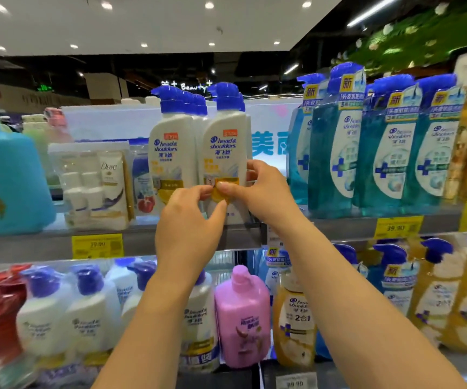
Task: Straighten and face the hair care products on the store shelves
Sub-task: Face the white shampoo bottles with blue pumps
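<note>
A white bottle (225,153) on the top shelf (339,224) is being faced. It is pinched low down by both hands, left (190,220) and right (260,189). Next, a small turn is likely needed.

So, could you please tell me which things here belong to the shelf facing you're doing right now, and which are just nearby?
In hand:
- white Head & Shoulders bottle, gripped low by the left hand and the right hand
- its twin bottle beside it

Just nearby:
- Dove pack
- teal Head & Shoulders bottles
- pink bottle on the lower shelf
- yellow price tag
</note>
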